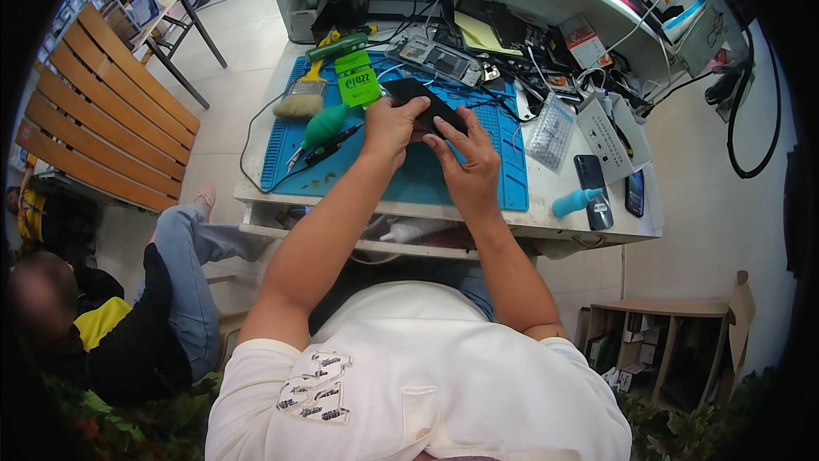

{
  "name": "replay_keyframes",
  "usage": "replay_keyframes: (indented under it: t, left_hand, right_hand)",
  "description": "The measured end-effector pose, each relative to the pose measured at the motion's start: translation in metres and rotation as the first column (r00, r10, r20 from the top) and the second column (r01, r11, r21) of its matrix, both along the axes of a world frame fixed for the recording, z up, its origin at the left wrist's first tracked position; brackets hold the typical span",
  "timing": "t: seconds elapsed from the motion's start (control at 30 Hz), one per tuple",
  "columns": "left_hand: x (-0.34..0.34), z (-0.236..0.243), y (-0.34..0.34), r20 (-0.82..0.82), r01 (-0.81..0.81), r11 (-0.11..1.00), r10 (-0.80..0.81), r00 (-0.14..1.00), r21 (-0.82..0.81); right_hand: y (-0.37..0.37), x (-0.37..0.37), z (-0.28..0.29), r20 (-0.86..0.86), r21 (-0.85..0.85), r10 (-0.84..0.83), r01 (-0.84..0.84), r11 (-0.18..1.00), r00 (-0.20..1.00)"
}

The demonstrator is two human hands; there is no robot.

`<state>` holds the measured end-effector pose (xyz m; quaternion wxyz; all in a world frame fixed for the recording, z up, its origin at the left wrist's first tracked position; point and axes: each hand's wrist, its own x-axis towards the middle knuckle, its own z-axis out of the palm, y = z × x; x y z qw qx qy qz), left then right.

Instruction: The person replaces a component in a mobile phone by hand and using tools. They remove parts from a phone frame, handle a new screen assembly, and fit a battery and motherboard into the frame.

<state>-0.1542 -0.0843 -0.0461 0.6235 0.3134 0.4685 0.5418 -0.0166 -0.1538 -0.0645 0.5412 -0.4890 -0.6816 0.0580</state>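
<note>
Above a blue work mat (409, 191) I hold a black smartphone (424, 101) between both hands. My left hand (391, 130) grips its left end, with the thumb lying on the dark face. On the lower right side, my right hand (467, 152) has its fingers and thumb around the phone's edge. Left of my hands lie a green air blower bulb (324, 127), a black pen-like tool (333, 146) and a wide brush (304, 97) with pale bristles. Behind the phone are a bright green packet (357, 79) and an opened phone body (437, 60).
Cables and phone parts crowd the back of the bench. At the right stand a white box (616, 135), bubble wrap (551, 139), a light blue bottle (576, 202) and two phones. An open drawer (367, 243) juts toward me. A person (128, 316) sits at the left.
</note>
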Motion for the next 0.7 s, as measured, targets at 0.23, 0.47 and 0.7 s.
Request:
replay_keyframes:
  t: [0.23, 0.47, 0.7]
  left_hand:
    - [0.001, -0.002, 0.002, 0.034, 0.026, 1.0, -0.026, 0.999, 0.008]
    - [0.001, 0.003, -0.003, 0.128, 0.049, 0.999, -0.05, 0.991, 0.006]
    - [-0.013, 0.015, -0.013, 0.321, 0.161, 0.987, -0.146, 0.936, -0.021]
  right_hand:
    - [0.002, -0.001, -0.003, 0.052, 0.057, -0.001, -0.002, 0.998, 0.999]
    - [0.002, 0.002, 0.001, 0.014, 0.069, 0.013, -0.014, 0.998, 1.0]
    - [0.001, 0.013, 0.009, -0.329, -0.115, 0.089, -0.133, 0.984, 0.94]
